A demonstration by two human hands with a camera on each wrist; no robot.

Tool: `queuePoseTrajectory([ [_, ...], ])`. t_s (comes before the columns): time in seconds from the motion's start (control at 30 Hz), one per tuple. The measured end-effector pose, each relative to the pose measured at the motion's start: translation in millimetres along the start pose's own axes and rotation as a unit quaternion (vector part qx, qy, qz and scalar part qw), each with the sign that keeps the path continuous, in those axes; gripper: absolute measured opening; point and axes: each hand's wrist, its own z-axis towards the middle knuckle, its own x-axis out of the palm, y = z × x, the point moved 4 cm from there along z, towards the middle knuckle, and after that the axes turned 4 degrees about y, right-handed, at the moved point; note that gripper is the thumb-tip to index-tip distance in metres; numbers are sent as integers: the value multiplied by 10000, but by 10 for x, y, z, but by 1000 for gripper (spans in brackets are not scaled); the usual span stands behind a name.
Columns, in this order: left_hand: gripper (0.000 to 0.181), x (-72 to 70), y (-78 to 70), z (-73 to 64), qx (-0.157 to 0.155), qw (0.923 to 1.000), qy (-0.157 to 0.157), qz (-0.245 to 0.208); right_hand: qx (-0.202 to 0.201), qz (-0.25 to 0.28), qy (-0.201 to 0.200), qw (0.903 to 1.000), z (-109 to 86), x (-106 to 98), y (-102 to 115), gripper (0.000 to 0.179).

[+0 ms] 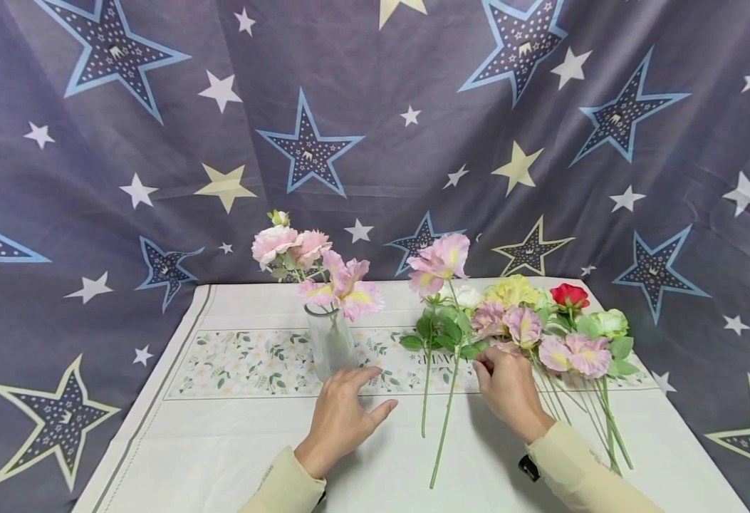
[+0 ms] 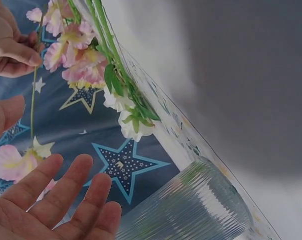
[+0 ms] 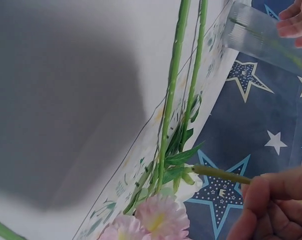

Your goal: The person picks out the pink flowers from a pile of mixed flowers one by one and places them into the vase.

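Observation:
A ribbed clear glass vase [image 1: 332,345] stands on the tablecloth, holding light pink ruffled flowers [image 1: 290,246] and a pink-and-yellow iris-like flower [image 1: 344,285]. My left hand [image 1: 344,413] is close in front of it, thumb and fingers spread, holding nothing. In the left wrist view the vase [image 2: 191,205] lies beyond the fingertips. My right hand [image 1: 509,385] pinches a thin green stem [image 3: 221,173] between thumb and fingers. This stem bears another pink-and-yellow iris-like flower [image 1: 440,263], upright to the right of the vase.
To the right lies a bunch of artificial flowers: a yellow bloom [image 1: 512,291], a red rose [image 1: 569,296], a pale green bloom [image 1: 610,323], white blooms and several pink iris-like ones [image 1: 576,354]. Their stems point toward me. A star-patterned curtain [image 1: 375,142] hangs behind the white table [image 1: 233,442].

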Motion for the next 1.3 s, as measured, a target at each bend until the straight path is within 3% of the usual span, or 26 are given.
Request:
queuePoseTrajectory([
  [0.43,54,5,-24,27,-70,9999,23,-98,-99,468,-248,9985,-78,-31,134,6],
  [0.77,47,28,-67,49,-113,9993,-9,-367,-405,724,-708,9940,-147,-31,227,13],
  [1.07,41,16,-120,83,-206,9972,11,-724,-479,847,-771,9923,-246,11,312,14],
  [1.3,39,-13,-182,134,-76,9956,-109,-924,-682,1074,-808,9886,-318,59,366,18],
])
